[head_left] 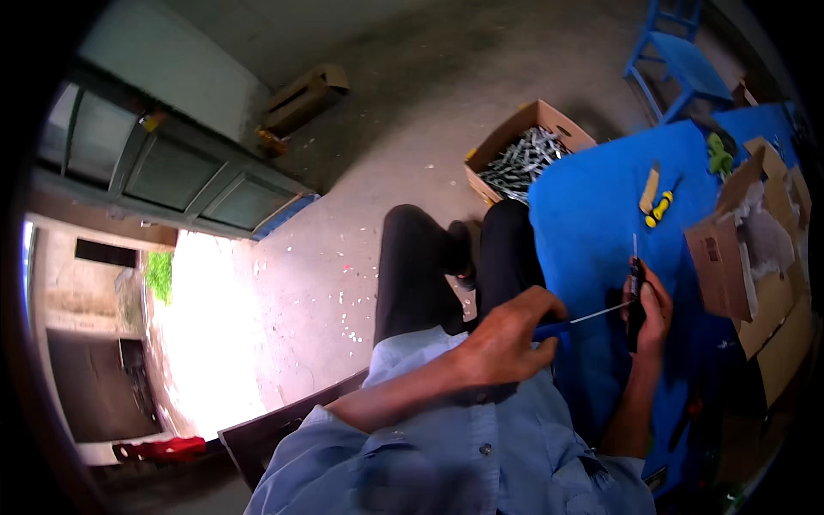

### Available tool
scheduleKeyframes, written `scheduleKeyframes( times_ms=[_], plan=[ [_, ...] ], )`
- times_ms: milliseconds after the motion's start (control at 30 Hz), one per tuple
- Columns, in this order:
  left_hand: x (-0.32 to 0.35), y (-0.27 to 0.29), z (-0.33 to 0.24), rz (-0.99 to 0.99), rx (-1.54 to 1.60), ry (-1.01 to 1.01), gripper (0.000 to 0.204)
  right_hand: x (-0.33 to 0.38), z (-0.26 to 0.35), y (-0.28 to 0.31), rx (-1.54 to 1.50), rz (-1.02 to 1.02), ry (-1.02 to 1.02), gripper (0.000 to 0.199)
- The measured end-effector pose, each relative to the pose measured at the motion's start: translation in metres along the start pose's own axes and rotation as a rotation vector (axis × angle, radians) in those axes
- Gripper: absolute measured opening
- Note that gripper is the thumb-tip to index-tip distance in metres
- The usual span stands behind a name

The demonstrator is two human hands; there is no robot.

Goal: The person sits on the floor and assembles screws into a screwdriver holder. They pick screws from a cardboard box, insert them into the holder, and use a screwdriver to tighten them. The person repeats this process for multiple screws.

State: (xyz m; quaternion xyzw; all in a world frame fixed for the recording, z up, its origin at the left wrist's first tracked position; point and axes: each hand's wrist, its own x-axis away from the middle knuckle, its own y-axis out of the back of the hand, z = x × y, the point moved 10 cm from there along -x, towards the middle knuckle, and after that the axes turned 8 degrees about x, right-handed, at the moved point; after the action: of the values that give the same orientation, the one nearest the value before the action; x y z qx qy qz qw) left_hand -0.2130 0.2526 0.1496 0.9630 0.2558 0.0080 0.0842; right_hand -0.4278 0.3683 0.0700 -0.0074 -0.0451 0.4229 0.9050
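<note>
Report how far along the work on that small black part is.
Done: nothing finished shows on the blue table. In hand: right hand grips a small black part; left hand holds a thin metal rod against it. Left: a cardboard box of metal pieces waits on the floor.

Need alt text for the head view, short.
Seated person at a blue table: right hand grips a dark tool, left hand holds a thin rod to it. A cardboard box of metal parts sits on the floor; a yellow tool lies on the table.
</note>
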Motion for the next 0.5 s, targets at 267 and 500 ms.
scheduleKeyframes(
  times_ms=[267,500],
  plan=[
    [0.006,-0.011,-0.017,0.031,-0.202,-0.246,0.029,-0.002,-0.003,0.000,-0.088,0.045,0.042,0.052],
    [0.004,-0.026,-0.042,0.122,-0.514,-0.283,0.034,-0.001,0.001,0.012,-0.080,-0.052,0.025,0.050]
  ],
)
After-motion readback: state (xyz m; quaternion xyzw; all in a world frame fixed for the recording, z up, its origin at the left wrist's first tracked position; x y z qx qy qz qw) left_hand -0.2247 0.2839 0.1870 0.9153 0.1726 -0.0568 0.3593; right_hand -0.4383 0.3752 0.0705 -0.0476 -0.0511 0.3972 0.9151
